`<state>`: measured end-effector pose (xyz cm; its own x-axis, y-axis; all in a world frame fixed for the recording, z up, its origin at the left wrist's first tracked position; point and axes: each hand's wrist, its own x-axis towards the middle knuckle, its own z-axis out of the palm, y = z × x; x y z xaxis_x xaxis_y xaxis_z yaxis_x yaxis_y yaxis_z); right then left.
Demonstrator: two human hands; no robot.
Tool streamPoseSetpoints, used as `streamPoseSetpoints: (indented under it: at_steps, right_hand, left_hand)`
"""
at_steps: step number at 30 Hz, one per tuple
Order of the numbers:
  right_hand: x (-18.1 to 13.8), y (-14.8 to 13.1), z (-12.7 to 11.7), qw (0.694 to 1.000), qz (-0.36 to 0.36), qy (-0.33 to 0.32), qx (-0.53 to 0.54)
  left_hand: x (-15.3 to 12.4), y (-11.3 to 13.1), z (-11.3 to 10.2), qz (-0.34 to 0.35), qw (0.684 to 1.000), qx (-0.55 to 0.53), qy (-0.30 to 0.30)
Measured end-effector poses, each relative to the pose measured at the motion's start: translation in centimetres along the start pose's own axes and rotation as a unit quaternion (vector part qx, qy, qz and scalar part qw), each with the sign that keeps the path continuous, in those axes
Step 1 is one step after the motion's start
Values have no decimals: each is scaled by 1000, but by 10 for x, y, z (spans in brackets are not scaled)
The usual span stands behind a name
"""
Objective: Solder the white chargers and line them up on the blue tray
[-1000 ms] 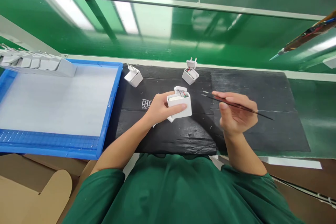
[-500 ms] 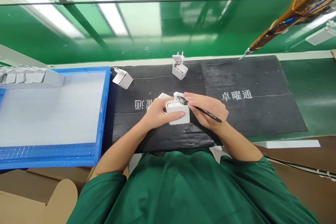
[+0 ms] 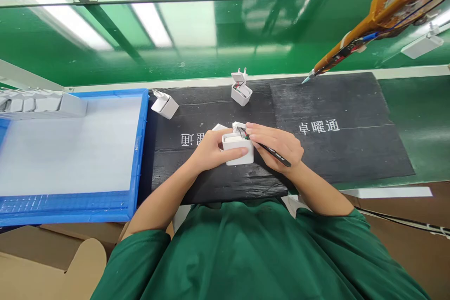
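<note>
A white plug-in charger housing [image 3: 240,153] sits in my left hand [image 3: 214,151], its thumb across the front face. The charger's cover is tilted up at the back, and wires show in the gap. My right hand [image 3: 277,143] is closed around black tweezers [image 3: 272,151], whose tips reach into the opening beside the cover. Right fingertips also rest near the raised cover. Behind my left hand another white piece [image 3: 220,127] is mostly hidden. Farther back stands an open white charger [image 3: 241,93] with its pins up and red wiring inside.
Another white charger [image 3: 165,104] lies tilted at the mat's left. A blue tray [image 3: 135,159] with a white sheet carries a row of white chargers [image 3: 42,103]. An orange-brown hanging tool [image 3: 348,47] with a pale tip reaches in from the upper right above the black mat [image 3: 337,154].
The hanging tool has swung left and slightly down. My right hand and the tweezers have shifted slightly, with the tweezers still in the charger's opening. My left hand keeps its hold.
</note>
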<state>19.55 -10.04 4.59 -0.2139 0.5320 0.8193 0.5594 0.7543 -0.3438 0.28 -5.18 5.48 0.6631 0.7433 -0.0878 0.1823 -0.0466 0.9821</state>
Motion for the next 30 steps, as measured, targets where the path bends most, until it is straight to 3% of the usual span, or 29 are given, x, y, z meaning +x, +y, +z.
streamPoseSetpoints:
  at_steps: [2,4,8,10,12,16,19,22,27,30]
  right_hand:
    - [-1,1,-1,1000,12,13,19]
    - [-1,3,-3,998,31,45,28]
    - [-3,10,-3,993,76,92,1]
    - [-3,14,-2,992,90,90,-10]
    - [-4,17,0,991,98,86,-17]
    - [-6,22,3,991,106,71,-30]
    - [-6,24,4,993,103,54,-34]
    - [-7,26,4,993,102,45,-38]
    - [-9,28,5,993,104,40,-41]
    - [-9,27,6,994,97,33,-40]
  left_hand:
    - [1,-2,-4,-5,999,41,6]
    - [3,-8,-13,9,989,129,74]
    - [10,-25,-44,106,891,331,291]
    - [13,-33,-59,139,858,367,331]
    - [15,-39,-69,146,850,373,343]
    - [20,-51,-78,64,881,325,339]
    - [22,-57,-84,-29,918,255,302]
    - [23,-59,-88,-77,945,183,261]
    - [35,-65,-85,-58,962,26,267]
    - [43,-69,-80,-24,957,8,290]
